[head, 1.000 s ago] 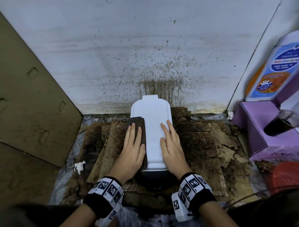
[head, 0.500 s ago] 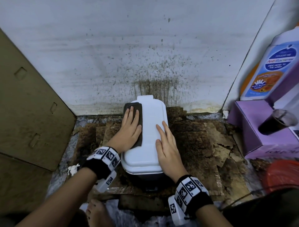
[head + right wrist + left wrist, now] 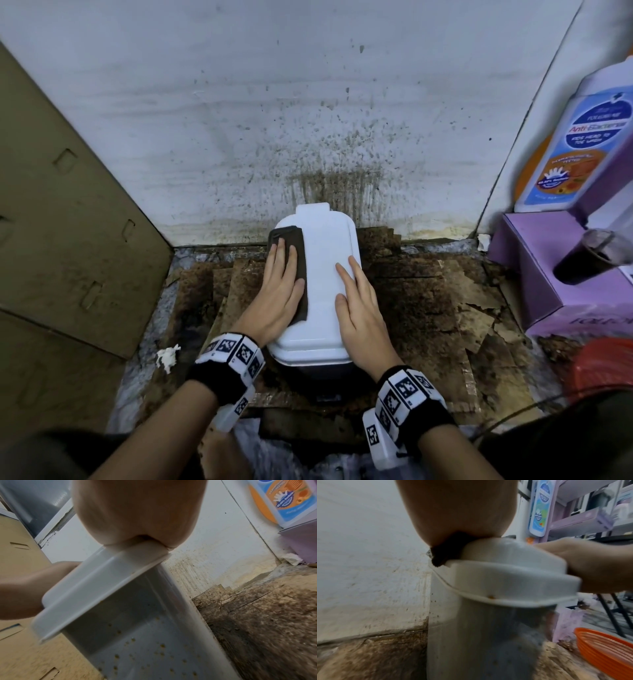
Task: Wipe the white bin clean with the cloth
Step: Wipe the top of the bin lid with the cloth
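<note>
A white bin [image 3: 322, 274] with a closed lid stands on the floor against the stained wall. A dark folded cloth [image 3: 294, 246] lies on the left side of the lid. My left hand [image 3: 279, 291] presses flat on the cloth with straight fingers. My right hand [image 3: 356, 301] rests flat on the lid's right side. In the left wrist view the cloth [image 3: 443, 553] pokes out under my palm at the lid's [image 3: 508, 577] edge. The right wrist view shows the bin's side wall [image 3: 137, 635] speckled with small brown spots.
Soggy, dirty cardboard [image 3: 428, 301] covers the floor around the bin. A cardboard panel [image 3: 68, 222] leans at the left. At the right stand a purple box [image 3: 561, 274], a soap bottle [image 3: 582, 144], a dark cup [image 3: 589, 257] and an orange basket [image 3: 603, 366].
My left hand slid the cloth from the lid's near left side towards the far left corner. The right hand stayed on the lid.
</note>
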A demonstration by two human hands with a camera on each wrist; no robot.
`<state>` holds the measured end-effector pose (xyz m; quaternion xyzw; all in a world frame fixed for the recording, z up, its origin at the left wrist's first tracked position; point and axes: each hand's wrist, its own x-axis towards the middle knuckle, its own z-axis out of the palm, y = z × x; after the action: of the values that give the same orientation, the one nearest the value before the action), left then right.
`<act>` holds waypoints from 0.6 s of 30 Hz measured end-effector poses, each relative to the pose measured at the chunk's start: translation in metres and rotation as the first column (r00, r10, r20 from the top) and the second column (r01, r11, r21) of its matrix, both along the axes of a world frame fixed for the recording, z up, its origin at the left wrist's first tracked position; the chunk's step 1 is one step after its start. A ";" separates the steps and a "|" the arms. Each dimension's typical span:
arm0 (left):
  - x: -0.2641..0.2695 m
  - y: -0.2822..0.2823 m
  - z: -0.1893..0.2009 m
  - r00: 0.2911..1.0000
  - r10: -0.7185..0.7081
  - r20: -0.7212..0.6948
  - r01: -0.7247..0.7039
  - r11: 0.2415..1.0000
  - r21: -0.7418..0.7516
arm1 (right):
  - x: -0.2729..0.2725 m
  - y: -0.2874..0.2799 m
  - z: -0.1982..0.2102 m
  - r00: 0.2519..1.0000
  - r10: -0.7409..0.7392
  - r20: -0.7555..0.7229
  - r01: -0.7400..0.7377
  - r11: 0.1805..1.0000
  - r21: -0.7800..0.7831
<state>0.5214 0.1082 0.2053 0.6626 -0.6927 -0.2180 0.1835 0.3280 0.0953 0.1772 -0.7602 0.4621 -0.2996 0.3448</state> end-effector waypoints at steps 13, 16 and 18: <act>-0.014 0.038 -0.005 0.993 -0.012 0.113 0.009 1.000 0.029 | -0.002 -0.001 -0.001 1.000 -0.006 -0.006 0.006 1.000 -0.011; -0.007 0.020 0.003 0.995 -0.039 0.092 0.029 0.994 0.110 | -0.001 -0.002 -0.002 1.000 -0.013 0.001 0.013 1.000 -0.011; -0.003 0.003 0.008 0.997 -0.039 0.059 0.030 0.990 0.140 | 0.000 -0.002 -0.002 1.000 -0.011 0.014 0.011 1.000 -0.004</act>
<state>0.5185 0.1115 0.2130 0.6682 -0.6924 -0.2484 0.1114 0.3279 0.0935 0.1753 -0.7561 0.4633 -0.3078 0.3447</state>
